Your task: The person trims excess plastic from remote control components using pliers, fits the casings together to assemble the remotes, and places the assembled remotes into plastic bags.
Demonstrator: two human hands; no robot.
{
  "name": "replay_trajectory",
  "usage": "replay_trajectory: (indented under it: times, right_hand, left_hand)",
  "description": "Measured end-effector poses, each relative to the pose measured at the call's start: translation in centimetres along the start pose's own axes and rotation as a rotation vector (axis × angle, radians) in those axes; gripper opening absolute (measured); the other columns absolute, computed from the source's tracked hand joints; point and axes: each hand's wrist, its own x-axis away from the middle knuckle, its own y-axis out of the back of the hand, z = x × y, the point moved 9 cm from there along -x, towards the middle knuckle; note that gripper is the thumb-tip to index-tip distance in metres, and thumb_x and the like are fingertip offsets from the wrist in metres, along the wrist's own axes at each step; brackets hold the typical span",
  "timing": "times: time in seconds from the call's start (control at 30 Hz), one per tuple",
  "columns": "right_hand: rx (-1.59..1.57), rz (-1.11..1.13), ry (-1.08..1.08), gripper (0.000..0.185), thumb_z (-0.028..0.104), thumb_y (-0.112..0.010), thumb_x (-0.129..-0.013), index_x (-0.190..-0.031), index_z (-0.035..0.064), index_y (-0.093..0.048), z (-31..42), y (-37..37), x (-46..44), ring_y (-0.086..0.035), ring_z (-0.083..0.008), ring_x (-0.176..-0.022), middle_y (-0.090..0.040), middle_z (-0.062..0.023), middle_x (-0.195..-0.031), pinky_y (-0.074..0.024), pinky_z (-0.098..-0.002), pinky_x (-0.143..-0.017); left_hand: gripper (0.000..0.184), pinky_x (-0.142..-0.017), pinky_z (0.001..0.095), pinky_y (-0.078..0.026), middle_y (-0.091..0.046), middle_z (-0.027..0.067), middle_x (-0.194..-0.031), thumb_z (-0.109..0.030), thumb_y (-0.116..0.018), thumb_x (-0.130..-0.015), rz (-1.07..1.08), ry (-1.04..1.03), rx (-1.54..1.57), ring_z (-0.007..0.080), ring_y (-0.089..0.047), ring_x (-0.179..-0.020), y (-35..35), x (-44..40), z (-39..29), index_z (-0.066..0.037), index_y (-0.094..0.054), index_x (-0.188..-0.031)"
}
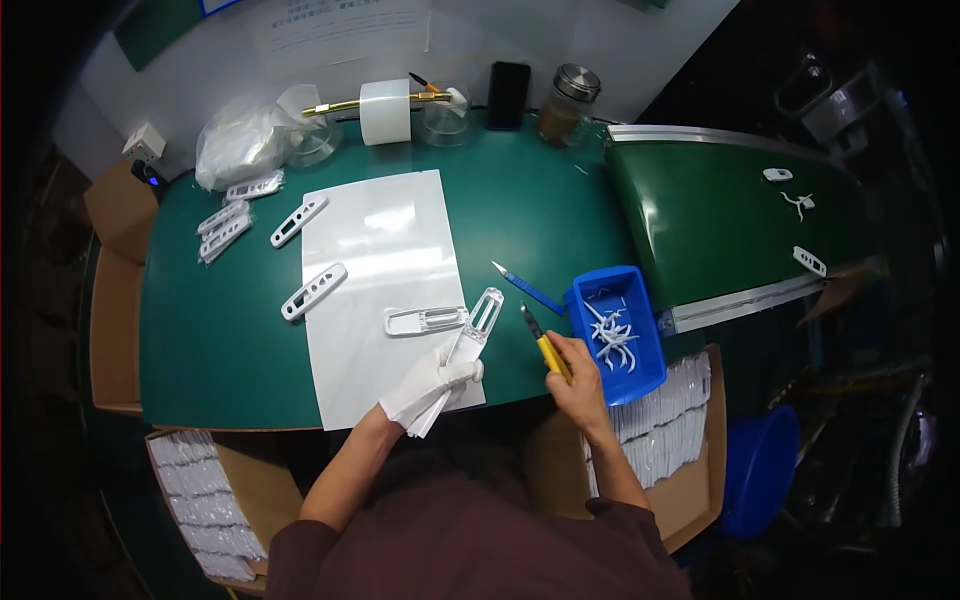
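Observation:
My left hand (425, 388), in a white glove, is closed around a long white plastic shell (484, 318), whose slotted end points up and away. White plastic also sticks out below this fist. A second open white shell (425, 320) lies just beyond it on the white sheet (375, 250). My bare right hand (578, 378) grips a yellow-handled tool (552, 356) with a narrow dark head; its exact tip is hard to make out. That tool is held above the table, apart from the shells. A blue craft knife (530, 287) lies past it.
A blue bin (652, 345) holds white plastic scraps. Finished-looking white casings (314, 291) lie at left, some bagged (225, 232). Boxes of white parts (205, 500) stand below the table edge. At right is a green conveyor (720, 220); a jar (568, 105) and phone (508, 95) stand behind.

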Motion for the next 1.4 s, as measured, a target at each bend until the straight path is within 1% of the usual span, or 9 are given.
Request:
replay_trajectory:
  times: [0.17, 0.27, 0.3, 0.7, 0.8, 1.13, 1.3, 1.37, 1.4]
  right_hand:
    - [-0.036, 0.074, -0.063, 0.053, 0.014, -0.075, -0.078, -0.127, 0.0017, -0.061, 2.8, 2.7, 1.1, -0.061, -0.0288, -0.1, -0.063, -0.0137, -0.104, -0.0504, -0.0353, -0.081]
    - [0.361, 0.114, 0.27, 0.053, 0.017, -0.076, -0.076, -0.127, 0.0072, -0.062, 5.7, 2.5, 1.5, -0.057, -0.029, -0.098, -0.061, -0.0103, -0.105, -0.0469, -0.0388, -0.085]
    - [0.364, 0.105, 0.263, 0.053, 0.017, -0.076, -0.076, -0.127, 0.0072, -0.062, 5.7, 2.7, 1.5, -0.057, -0.029, -0.098, -0.061, -0.0103, -0.105, -0.0469, -0.0388, -0.085]
    - [0.427, 0.125, 0.218, 0.057, 0.019, -0.076, -0.077, -0.13, 0.0076, -0.06, 4.8, 3.9, 2.1, -0.057, -0.0269, -0.095, -0.059, -0.0094, -0.106, -0.0441, -0.0392, -0.082]
    - [0.457, 0.114, 0.212, 0.056, 0.019, -0.075, -0.077, -0.13, 0.008, -0.06, 4.6, 4.3, 2.5, -0.057, -0.0263, -0.094, -0.058, -0.0091, -0.104, -0.0449, -0.0392, -0.081]
    - [0.528, 0.04, 0.177, 0.058, 0.013, -0.077, -0.073, -0.128, 0.0097, -0.061, 2.4, 7.4, 3.3, -0.062, -0.0251, -0.083, -0.06, -0.0074, -0.091, -0.0516, -0.0364, -0.071]
    - [0.454, 0.004, 0.05, 0.048, 0.01, -0.073, -0.075, -0.122, 0.0073, -0.065, 1.1, 9.3, 3.3, -0.066, -0.0284, -0.078, -0.065, -0.011, -0.087, -0.0535, -0.0375, -0.068]
    - [0.213, -0.041, -0.124, 0.039, 0.009, -0.071, -0.078, -0.117, 0.0042, -0.068, -0.6, 10.2, 3.4, -0.068, -0.0303, -0.081, -0.069, -0.0143, -0.092, -0.0549, -0.0355, -0.072]
    - [0.169, -0.042, -0.158, 0.04, 0.013, -0.073, -0.084, -0.122, 0.0023, -0.067, -1.1, 10.6, 3.5, -0.069, -0.0209, -0.082, -0.071, -0.0138, -0.097, -0.0536, -0.0283, -0.073]
  left_hand:
    - [0.042, -0.042, 0.0184, -0.031, -0.052, -0.0019, -0.078, -0.021, -0.063, -0.09, -0.03, 0.021, -0.101, 0.0032, -0.04, -0.049, -1.5, -1.6, -0.6, -0.005, -0.048, -0.125]
    - [0.047, -0.049, 0.0186, -0.034, -0.049, -0.0035, -0.077, -0.019, -0.059, -0.09, 0.018, 0.033, -0.177, 0.003, -0.041, -0.057, -3.2, -2.3, -1.1, -0.005, -0.046, -0.132]
    - [0.052, -0.054, 0.0193, -0.036, -0.047, -0.0046, -0.077, -0.017, -0.055, -0.091, 0.051, 0.045, -0.196, 0.003, -0.042, -0.063, -3.9, -2.4, -1.2, -0.004, -0.043, -0.14]
    - [0.058, -0.061, 0.02, -0.04, -0.048, -0.0032, -0.084, -0.013, -0.058, -0.088, 0.059, 0.058, -0.207, 0.005, -0.044, -0.07, -5.8, -4.3, -0.4, -0.001, -0.04, -0.142]
    - [0.052, -0.053, 0.0193, -0.036, -0.048, -0.0025, -0.08, -0.014, -0.058, -0.089, 0.041, -0.023, -0.251, 0.0045, -0.044, -0.062, -5.7, -5.5, 0.6, -0.003, -0.042, -0.137]
    - [0.05, -0.056, 0.0201, -0.039, -0.047, -0.0024, -0.079, -0.011, -0.055, -0.085, 0.113, -0.127, -0.304, 0.0047, -0.045, -0.066, -10.6, -8.6, -1.5, 0.0, -0.043, -0.133]
    - [0.042, -0.045, 0.0197, -0.037, -0.048, -0.0015, -0.075, -0.011, -0.049, -0.088, 0.214, 0.162, -0.166, 0.0056, -0.044, -0.053, -11.6, -10.7, 1.4, -0.007, -0.047, -0.129]
    - [0.04, -0.04, 0.0198, -0.034, -0.049, -0.0007, -0.074, -0.009, -0.044, -0.091, 0.176, 0.193, -0.093, 0.006, -0.041, -0.047, -11.4, -11.5, 2.3, -0.011, -0.046, -0.131]
    - [0.039, -0.04, 0.0198, -0.034, -0.049, -0.0004, -0.074, -0.007, -0.042, -0.092, 0.209, 0.244, -0.022, 0.006, -0.041, -0.047, -11.7, -11.5, 2.6, -0.011, -0.045, -0.131]
